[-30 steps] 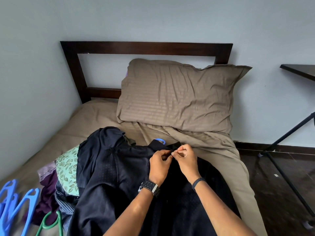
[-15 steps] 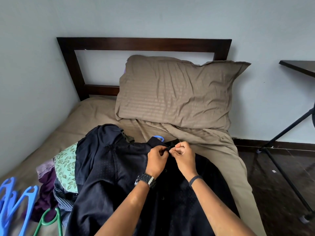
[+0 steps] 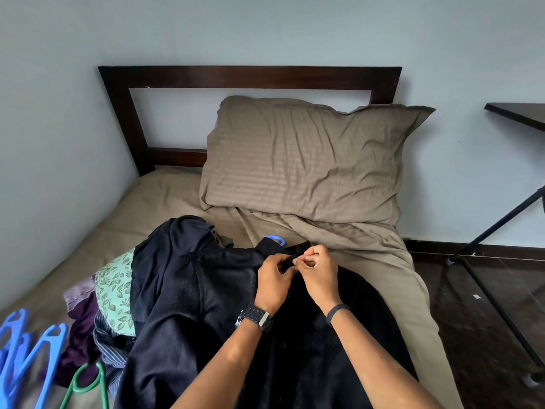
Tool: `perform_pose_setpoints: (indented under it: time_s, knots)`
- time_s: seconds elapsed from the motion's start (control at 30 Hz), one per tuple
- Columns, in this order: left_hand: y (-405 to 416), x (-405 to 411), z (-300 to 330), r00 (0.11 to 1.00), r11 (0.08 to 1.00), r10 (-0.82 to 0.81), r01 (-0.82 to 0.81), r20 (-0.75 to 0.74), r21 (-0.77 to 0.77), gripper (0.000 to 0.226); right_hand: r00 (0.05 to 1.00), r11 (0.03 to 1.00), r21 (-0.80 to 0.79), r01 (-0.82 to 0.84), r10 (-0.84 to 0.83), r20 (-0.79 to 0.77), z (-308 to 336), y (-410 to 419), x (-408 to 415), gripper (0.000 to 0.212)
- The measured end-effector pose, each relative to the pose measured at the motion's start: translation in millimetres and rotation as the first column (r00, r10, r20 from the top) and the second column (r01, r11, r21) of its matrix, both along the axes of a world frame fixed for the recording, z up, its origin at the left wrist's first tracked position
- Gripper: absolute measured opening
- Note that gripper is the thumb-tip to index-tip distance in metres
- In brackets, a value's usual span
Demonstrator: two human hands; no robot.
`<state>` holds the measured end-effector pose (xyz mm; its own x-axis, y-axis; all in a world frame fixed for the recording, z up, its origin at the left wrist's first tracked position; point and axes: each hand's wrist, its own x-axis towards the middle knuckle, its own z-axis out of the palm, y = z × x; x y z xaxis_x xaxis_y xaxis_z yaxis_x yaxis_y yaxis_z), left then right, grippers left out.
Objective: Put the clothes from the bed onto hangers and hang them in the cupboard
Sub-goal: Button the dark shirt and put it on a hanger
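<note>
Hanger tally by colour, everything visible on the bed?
Blue hangers: 3, two loose at the left edge, one hook poking from the dark shirt collar
Green hangers: 1
Total: 4

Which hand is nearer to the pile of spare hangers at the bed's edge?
Left. The left hand pinches the dark shirt collar on the side toward the hangers; the right hand pinches it just beyond, farther off.

Two bare forearms, no sleeves in sight. The left hand [image 3: 272, 280] has a watch [image 3: 255, 317] at its wrist — dark ridged strap, silvery case. The right hand [image 3: 320, 276] has a thin dark band [image 3: 337, 311] at its wrist — plain, narrow, unmarked.
</note>
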<state>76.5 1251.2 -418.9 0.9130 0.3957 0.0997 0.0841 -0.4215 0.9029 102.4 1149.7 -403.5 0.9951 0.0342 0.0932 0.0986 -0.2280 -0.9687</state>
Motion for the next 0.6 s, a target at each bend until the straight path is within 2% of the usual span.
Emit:
perform_pose_setpoints:
  time_s: [0.1,0.2,0.4,0.6]
  knots:
    - [-0.3,1.9,0.1,0.999,0.993,0.044,-0.043,0.005,-0.113,0.021,1.000,0.999,-0.036,-0.012,0.012,0.010,0.3,-0.5,2.0,0.017]
    - [0.4,1.3,0.6,0.998,0.985,0.064,-0.061,0.011,-0.163,0.015,0.999,0.996,-0.069,-0.050,0.051,0.010,2.0,-2.8,3.3,0.019]
    - [5.6,-0.3,1.1,0.998,0.936,0.027,-0.006,0.054,-0.351,0.017,0.988,0.980,-0.127,-0.150,0.154,0.015,9.2,-8.4,5.8,0.015]
    - [10.8,-0.1,-1.5,0.997,0.890,-0.030,0.058,0.069,-0.451,0.018,0.971,0.960,-0.143,-0.241,0.239,-0.031,16.5,-12.3,11.1,0.013]
